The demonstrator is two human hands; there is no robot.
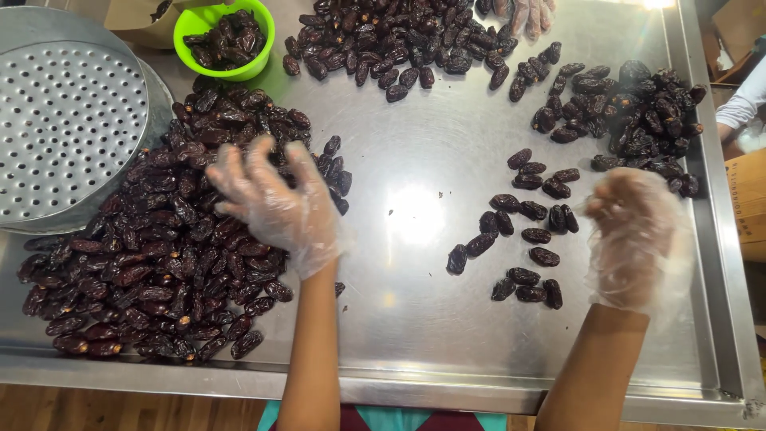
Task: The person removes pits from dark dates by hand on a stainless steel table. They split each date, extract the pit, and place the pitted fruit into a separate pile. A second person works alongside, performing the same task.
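Below, 2 gloved hands, left hand (275,203) spread open on 1 big date pile (152,255), right hand (634,231) curled, grip unclear, 1 green bowl (259,44)

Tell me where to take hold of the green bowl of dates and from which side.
Grip the green bowl by its bare right rim, coming from the open steel table on that side. Dates fill its middle, the perforated metal tray crowds its left, and a date pile lies just below it.
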